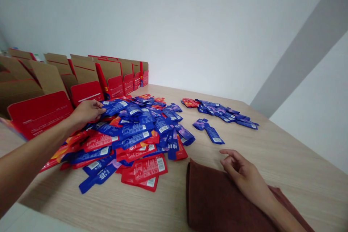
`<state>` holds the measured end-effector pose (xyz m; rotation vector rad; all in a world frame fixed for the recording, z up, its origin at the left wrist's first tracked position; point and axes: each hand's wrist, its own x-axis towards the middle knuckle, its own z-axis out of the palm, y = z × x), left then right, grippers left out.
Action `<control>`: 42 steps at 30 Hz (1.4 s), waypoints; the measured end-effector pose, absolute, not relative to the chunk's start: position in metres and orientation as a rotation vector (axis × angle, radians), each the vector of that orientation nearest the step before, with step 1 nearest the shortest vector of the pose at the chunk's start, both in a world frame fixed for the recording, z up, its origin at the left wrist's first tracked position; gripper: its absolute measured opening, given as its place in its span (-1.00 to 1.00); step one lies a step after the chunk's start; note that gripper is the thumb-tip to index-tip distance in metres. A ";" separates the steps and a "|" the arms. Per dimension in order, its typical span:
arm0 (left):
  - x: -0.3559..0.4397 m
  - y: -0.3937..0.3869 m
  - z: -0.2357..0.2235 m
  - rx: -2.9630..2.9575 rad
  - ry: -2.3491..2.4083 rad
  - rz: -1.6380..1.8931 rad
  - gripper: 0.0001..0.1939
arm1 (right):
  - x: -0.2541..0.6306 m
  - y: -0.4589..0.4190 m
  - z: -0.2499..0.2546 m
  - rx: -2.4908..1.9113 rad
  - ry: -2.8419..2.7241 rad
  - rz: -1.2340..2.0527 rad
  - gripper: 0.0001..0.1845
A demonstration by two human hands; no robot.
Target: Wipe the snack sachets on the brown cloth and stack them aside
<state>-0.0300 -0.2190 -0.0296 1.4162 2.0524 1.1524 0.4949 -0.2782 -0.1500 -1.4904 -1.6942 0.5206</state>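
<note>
On the left, my left hand reaches to the far side of a large mixed heap of flat pouches. Its fingers are pinched at the end of a blue pouch with a white barcode label. Red pouches and more blue ones overlap across the heap. My right hand lies over a folded brown cloth, its fingers loosely bent and apart, with nothing in them. Just beyond those fingers lies a single blue pouch, touching a purple-blue pouch.
Open cardboard boxes with red outsides stand in rows along the left, flaps raised. Farther back on the wooden table lies a spread row of blue pouches, with red ones at its left end. A white wall rises behind.
</note>
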 end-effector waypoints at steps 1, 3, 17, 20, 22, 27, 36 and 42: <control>-0.031 -0.217 -0.032 1.416 2.061 1.126 -0.63 | 0.501 -0.274 -0.151 -1.501 -1.748 0.499 -0.52; -0.033 -0.216 -0.035 1.432 2.096 1.098 -0.61 | 0.516 -0.265 -0.152 -1.520 -1.845 0.449 -0.54; 0.085 -0.220 0.005 2.276 2.026 1.180 -0.73 | 0.553 -0.235 -0.172 -1.703 -1.965 0.083 -0.58; 0.166 -0.205 -0.003 2.670 1.558 0.918 -0.79 | 0.556 -0.220 -0.170 -1.720 -1.985 0.049 -0.66; 0.217 -0.188 -0.017 2.801 1.396 0.696 -0.81 | 0.560 -0.209 -0.169 -1.717 -1.991 0.046 -0.70; 0.308 -0.121 -0.065 2.856 1.270 0.323 -0.71 | 0.578 -0.187 -0.172 -1.684 -1.922 0.089 -0.69; 0.362 -0.049 -0.105 2.660 1.408 -0.127 -0.51 | 0.592 -0.176 -0.178 -1.550 -1.752 0.291 -0.63; 0.376 -0.042 -0.113 2.555 1.650 -0.121 -0.47 | 0.594 -0.171 -0.179 -1.528 -1.652 0.389 -0.71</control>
